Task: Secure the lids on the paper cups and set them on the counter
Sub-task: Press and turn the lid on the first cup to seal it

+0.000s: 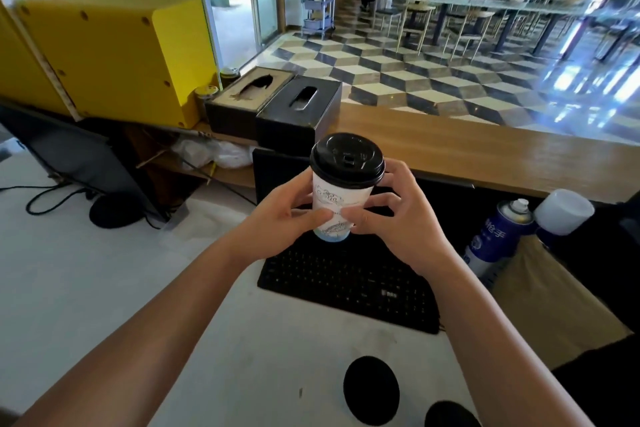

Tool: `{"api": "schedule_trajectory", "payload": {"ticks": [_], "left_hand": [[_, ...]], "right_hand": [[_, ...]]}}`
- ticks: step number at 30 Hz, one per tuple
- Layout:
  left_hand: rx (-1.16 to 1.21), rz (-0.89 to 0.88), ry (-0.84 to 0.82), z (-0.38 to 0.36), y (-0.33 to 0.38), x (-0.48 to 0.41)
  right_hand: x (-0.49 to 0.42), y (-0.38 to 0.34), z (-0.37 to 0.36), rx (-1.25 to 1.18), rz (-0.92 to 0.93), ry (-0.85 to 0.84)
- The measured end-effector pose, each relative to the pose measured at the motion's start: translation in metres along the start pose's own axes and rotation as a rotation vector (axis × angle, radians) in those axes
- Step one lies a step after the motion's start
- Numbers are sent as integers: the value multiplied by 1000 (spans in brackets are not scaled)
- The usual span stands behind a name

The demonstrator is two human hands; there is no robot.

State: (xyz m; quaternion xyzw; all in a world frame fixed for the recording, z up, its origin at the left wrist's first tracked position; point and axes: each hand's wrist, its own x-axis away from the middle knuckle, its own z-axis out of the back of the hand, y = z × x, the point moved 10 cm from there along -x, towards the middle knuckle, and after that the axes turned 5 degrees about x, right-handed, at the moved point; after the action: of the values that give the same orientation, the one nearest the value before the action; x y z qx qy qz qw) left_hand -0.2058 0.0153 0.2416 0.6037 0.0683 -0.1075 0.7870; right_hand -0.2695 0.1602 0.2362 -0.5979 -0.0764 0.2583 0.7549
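I am seeing the left hand [287, 215] gripping the cup [341, 194] from its left side, fingers curling round the paper wall and thumb pressing on the near face. The right hand [398, 215] is gripping the same cup from the right, fingers curling round the far side and thumb lying on the near face, just beside the left thumb. Both hands are holding it below the rim.

The cup is standing upright between the hands, white with a blue printed drawing. A black lid [347, 159] is sitting level on its rim all the way round, as far as I am able to see. The cup is sitting over the far edge of a black keyboard [346, 281]; I cannot tell whether its base is touching the keys.

The keyboard is lying on a white worktop [104, 270]. Two black discs [371, 390] are lying on that worktop near the lower edge of the view. A blue and white spray can [495, 236] is standing to the right of the keyboard. Beyond the cup the wooden counter [485, 152] is running from left to right, well apart from the cup. Two dark tissue boxes [301, 111] are sitting at its left end, beside a yellow box [104, 52].
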Motion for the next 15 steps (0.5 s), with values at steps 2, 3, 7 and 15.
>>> {"api": "schedule_trajectory", "payload": {"ticks": [2,3,7,15], "left_hand": [[12,-58,26,5,13,-19],[12,-79,40,7,18,-29],[-21,-131,132,19,23,-71],[-90,-29,289,28,-10,-144]], "right_hand": [[-18,-14,10,5,31,30],[-27,-20,15,18,48,45],[-67,-34,34,62,62,127],[-131,-7,55,163,-14,223]]}}
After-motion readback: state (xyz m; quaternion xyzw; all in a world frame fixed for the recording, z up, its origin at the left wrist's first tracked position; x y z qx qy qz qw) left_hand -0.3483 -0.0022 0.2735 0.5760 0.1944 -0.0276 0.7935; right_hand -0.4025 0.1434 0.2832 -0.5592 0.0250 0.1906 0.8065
